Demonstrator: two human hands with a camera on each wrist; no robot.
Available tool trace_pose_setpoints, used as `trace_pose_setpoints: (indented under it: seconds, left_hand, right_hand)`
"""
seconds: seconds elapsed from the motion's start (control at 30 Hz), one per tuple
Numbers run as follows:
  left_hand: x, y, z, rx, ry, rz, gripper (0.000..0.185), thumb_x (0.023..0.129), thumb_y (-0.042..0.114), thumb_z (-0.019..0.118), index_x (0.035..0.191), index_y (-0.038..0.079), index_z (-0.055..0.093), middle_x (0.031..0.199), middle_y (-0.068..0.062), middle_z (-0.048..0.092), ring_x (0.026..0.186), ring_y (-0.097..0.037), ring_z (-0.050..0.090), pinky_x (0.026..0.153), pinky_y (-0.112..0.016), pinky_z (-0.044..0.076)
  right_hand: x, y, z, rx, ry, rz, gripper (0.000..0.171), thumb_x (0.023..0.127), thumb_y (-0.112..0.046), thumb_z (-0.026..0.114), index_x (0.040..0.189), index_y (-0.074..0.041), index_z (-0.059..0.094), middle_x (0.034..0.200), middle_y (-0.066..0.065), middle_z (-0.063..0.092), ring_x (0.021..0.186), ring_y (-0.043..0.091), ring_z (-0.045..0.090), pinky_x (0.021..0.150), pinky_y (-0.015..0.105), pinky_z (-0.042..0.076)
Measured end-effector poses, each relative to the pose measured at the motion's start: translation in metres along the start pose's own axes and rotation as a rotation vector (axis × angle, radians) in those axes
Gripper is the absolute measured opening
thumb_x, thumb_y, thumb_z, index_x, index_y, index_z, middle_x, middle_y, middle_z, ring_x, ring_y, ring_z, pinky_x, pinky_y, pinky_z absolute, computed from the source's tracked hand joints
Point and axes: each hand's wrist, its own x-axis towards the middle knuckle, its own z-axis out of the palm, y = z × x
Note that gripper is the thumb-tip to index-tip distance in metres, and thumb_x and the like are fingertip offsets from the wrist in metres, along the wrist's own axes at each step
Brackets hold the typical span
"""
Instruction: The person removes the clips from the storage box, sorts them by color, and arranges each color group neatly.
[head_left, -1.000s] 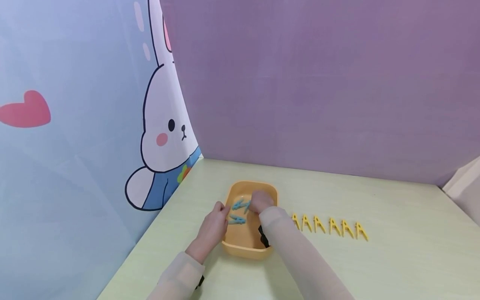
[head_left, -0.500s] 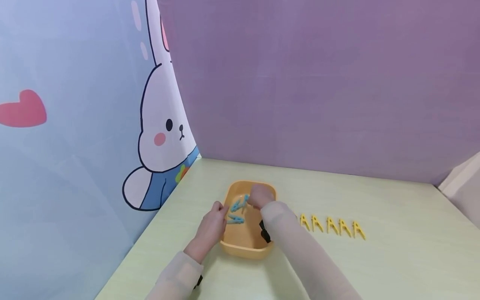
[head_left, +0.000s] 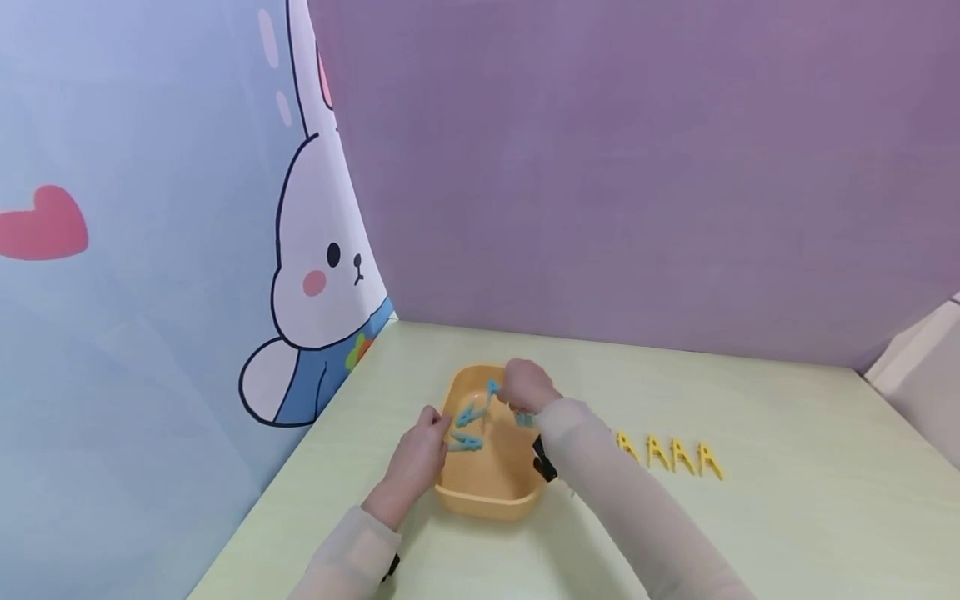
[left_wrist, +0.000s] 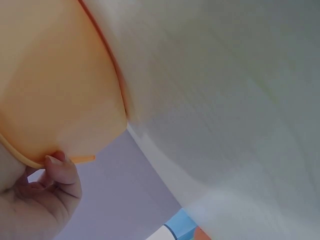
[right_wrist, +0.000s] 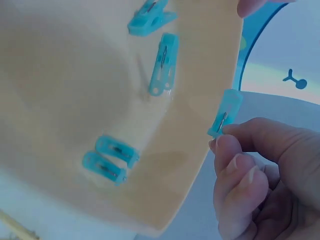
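A yellow-orange plastic basin (head_left: 491,507) sits on the table, tilted in neither direction that shows. My left hand (head_left: 416,454) pinches its left rim, the thumb (left_wrist: 62,170) on the outer wall. Over the far right part of the basin is my right hand (head_left: 527,387). Its thumb and forefinger pinch a light-blue clothespin (right_wrist: 227,111) by one end, raised near the rim in the right wrist view. Inside lie several more blue clothespins: one by the left wall (head_left: 467,442), another just beyond it (head_left: 470,415), and a side-by-side pair (right_wrist: 110,159) partly hidden by the right hand in the head view.
To the right of the basin, yellow clothespins (head_left: 678,456) stand in a row on the pale green table (head_left: 787,533); the right forearm (head_left: 622,500) covers part of that row. A purple wall rises behind, and a rabbit-printed panel (head_left: 330,275) borders the left.
My right hand has lifted slightly and moved toward the far rim, uncovering the blue pair beneath it. The left hand keeps its grip on the basin. The head view has shifted a little.
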Motion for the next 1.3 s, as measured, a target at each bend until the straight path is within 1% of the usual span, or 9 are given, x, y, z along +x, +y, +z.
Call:
trace_pose_setpoints:
  seconds: [0.1,0.37,0.53,0.67,0.77,1.0,1.13,1.23,1.3]
  left_hand:
    - [0.000,0.001,-0.001,-0.008,-0.019,-0.020,0.042,0.078,-0.007,0.062,0.119,-0.008,0.056,0.096,-0.008,0.045,0.065,-0.015,0.051,0.054,-0.024,0.045]
    - [0.000,0.002,-0.002,-0.003,-0.035,-0.042,0.041,0.078,-0.006,0.063,0.119,-0.008,0.057,0.097,-0.009,0.046,0.066,-0.016,0.051,0.055,-0.025,0.045]
    - [0.000,0.002,-0.002,0.004,-0.036,-0.046,0.040,0.079,-0.006,0.063,0.118,-0.008,0.057,0.096,-0.009,0.046,0.067,-0.016,0.051,0.055,-0.025,0.045]
    - [0.000,0.003,-0.002,0.010,-0.035,-0.042,0.040,0.079,-0.006,0.063,0.118,-0.008,0.057,0.096,-0.009,0.046,0.066,-0.016,0.052,0.055,-0.025,0.046]
    - [0.000,0.004,-0.002,0.010,-0.040,-0.044,0.040,0.079,-0.006,0.063,0.118,-0.008,0.057,0.095,-0.009,0.045,0.065,-0.016,0.051,0.054,-0.025,0.045]
    - [0.001,0.003,-0.001,0.003,-0.051,-0.054,0.040,0.080,-0.005,0.063,0.119,-0.007,0.056,0.096,-0.008,0.045,0.064,-0.014,0.049,0.053,-0.024,0.044]
    - [0.000,0.003,-0.001,0.004,-0.047,-0.048,0.040,0.079,-0.006,0.064,0.119,-0.008,0.056,0.096,-0.008,0.045,0.064,-0.014,0.049,0.053,-0.024,0.044]
    - [0.000,0.003,-0.001,0.005,-0.042,-0.041,0.040,0.079,-0.006,0.064,0.118,-0.008,0.056,0.095,-0.008,0.045,0.064,-0.014,0.049,0.053,-0.024,0.044]
    - [0.001,0.002,-0.001,0.004,-0.041,-0.041,0.040,0.079,-0.006,0.064,0.118,-0.008,0.057,0.095,-0.008,0.045,0.064,-0.014,0.048,0.053,-0.024,0.043]
  right_hand:
    - [-0.001,0.005,-0.004,0.007,0.006,0.013,0.033,0.085,-0.007,0.057,0.056,-0.011,0.042,0.049,0.003,0.051,0.039,0.011,0.042,0.039,0.022,0.037]
    - [-0.010,0.018,-0.017,0.050,0.032,0.023,0.043,0.084,-0.009,0.059,0.048,-0.013,0.036,0.044,0.000,0.043,0.039,0.011,0.040,0.040,0.022,0.038]
    - [-0.015,0.025,-0.024,0.051,0.053,0.015,0.042,0.083,-0.007,0.059,0.047,-0.012,0.037,0.049,0.005,0.052,0.040,0.011,0.042,0.041,0.024,0.042]
    - [-0.017,0.030,-0.027,0.056,0.064,0.010,0.037,0.084,-0.009,0.060,0.051,-0.010,0.045,0.059,0.011,0.061,0.042,0.013,0.047,0.047,0.029,0.049]
    - [-0.018,0.033,-0.029,0.062,0.070,0.002,0.035,0.084,-0.010,0.061,0.053,-0.009,0.047,0.063,0.013,0.063,0.043,0.013,0.048,0.047,0.029,0.049]
    - [-0.021,0.039,-0.033,0.079,0.082,-0.005,0.037,0.083,-0.008,0.060,0.051,-0.010,0.044,0.063,0.015,0.062,0.042,0.013,0.047,0.043,0.024,0.045]
    - [-0.023,0.044,-0.036,0.071,0.085,-0.009,0.031,0.083,-0.010,0.061,0.054,-0.005,0.052,0.059,0.011,0.061,0.043,0.013,0.047,0.043,0.025,0.045]
    - [-0.025,0.049,-0.038,0.064,0.090,-0.010,0.026,0.083,-0.011,0.061,0.059,-0.001,0.058,0.055,0.007,0.058,0.043,0.014,0.048,0.043,0.025,0.046]
    - [-0.027,0.053,-0.040,0.066,0.094,-0.005,0.024,0.083,-0.011,0.061,0.061,-0.001,0.059,0.056,0.006,0.058,0.045,0.014,0.049,0.044,0.025,0.046]
